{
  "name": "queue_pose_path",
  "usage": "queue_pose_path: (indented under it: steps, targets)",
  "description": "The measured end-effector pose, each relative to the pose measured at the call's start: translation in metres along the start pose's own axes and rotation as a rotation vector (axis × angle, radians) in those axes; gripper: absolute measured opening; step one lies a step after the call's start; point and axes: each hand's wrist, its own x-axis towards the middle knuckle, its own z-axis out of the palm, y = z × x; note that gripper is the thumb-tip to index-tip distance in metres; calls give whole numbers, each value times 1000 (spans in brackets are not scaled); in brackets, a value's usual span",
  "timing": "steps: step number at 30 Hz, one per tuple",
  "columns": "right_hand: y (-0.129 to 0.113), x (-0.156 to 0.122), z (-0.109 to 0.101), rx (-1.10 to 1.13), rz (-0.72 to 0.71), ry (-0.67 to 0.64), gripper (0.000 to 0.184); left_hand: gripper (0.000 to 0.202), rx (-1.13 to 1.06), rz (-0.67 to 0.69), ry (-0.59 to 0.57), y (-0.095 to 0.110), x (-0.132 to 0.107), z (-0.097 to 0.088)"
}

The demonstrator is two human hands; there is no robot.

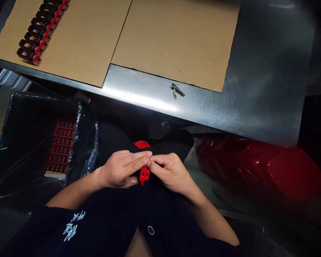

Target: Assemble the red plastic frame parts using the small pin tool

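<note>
Both my hands meet over my lap, below the table's front edge. My left hand is closed around a small red plastic part, its fingers laid across the top. My right hand pinches the same part from the right with thumb and fingertips. Only the part's lower tab shows between the hands. Another bit of red plastic peeks out just above my left fingers; I cannot tell whether it belongs to the same piece.
A steel table carries two cardboard sheets, a row of black-and-red parts at the far left, and a small metal clip near the front edge. A bag-lined box with red parts stands left; red plastic bags lie right.
</note>
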Motion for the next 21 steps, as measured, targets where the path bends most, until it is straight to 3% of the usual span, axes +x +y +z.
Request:
queue_pose_path:
  steps: [10, 21]
  targets:
    - [1, -5, -12, -10, -47, -104, 34, 77, -43, 4, -11, 2, 0, -1]
    - [-2, -1, -6, -15, 20, -60, 39, 76, -35, 8, -26, 2, 2, -3]
